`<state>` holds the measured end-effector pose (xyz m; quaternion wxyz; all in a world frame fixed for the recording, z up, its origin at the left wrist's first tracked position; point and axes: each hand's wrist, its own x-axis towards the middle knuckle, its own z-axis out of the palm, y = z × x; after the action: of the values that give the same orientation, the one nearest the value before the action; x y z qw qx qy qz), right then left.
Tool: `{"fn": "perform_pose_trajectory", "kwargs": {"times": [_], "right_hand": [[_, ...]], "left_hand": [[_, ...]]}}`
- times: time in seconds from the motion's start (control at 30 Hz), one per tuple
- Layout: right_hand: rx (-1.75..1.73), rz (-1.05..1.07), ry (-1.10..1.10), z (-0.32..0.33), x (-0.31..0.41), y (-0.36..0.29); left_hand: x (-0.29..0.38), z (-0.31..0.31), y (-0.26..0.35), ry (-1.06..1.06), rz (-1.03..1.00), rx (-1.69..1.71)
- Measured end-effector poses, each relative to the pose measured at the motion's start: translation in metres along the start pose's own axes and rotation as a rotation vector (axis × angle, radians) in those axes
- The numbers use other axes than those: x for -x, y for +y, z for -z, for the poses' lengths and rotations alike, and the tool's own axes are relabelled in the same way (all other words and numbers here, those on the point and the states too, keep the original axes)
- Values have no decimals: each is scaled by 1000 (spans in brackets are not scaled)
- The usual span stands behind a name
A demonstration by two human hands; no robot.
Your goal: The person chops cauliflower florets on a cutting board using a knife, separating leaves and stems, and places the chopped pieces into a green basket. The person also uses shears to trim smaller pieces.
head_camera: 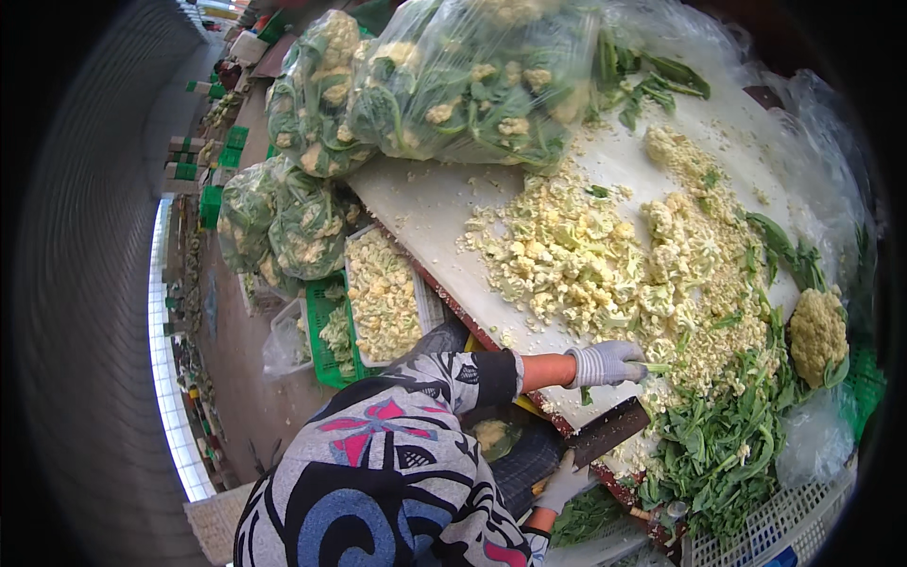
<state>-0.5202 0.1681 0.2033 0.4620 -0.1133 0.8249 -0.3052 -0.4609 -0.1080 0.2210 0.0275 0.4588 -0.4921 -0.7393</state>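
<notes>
My left hand [608, 363], in a pale knitted glove, is closed over the tabletop. A light green cauliflower stalk [657, 368] sticks out from its fingertips. Lower down, my right hand [564, 480], gloved too, grips a cleaver [608, 432] at its handle end. The dark broad blade reaches over the table edge, a little below the left hand. Beyond the hands spreads a pile of cut cauliflower florets [567, 262], mixed with fine crumbs. Trimmed green leaves [723, 453] are heaped to the right of the blade.
Bagged cauliflower heads [482, 92] stand on the white tabletop [432, 191]; another bag [283, 220] is beside it. A crate of florets [382, 290] and a green crate [322, 347] adjoin the table's red edge. A whole cauliflower [818, 337] lies right, above a white plastic basket [786, 517].
</notes>
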Motion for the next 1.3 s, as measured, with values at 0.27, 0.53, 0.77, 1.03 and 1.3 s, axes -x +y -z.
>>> {"fn": "perform_pose_trajectory", "kwargs": {"times": [0.27, 0.53, 0.77, 1.03, 1.3], "right_hand": [[133, -21, -177, 0, -10, -22], [179, 56, -171, -21, -25, -31], [34, -53, -71, -4, -9, -57], [-108, -161, 138, 38, 28, 3], [-198, -454, 134, 60, 52, 50]], "left_hand": [[165, 110, -29, 846, -212, -856], [423, 244, -129, 1107, 669, -1450], [286, 241, -135, 832, 806, -1289], [-166, -15, 151, 320, -1076, -1281], [-343, -249, 255, 341, -974, -1545]]}}
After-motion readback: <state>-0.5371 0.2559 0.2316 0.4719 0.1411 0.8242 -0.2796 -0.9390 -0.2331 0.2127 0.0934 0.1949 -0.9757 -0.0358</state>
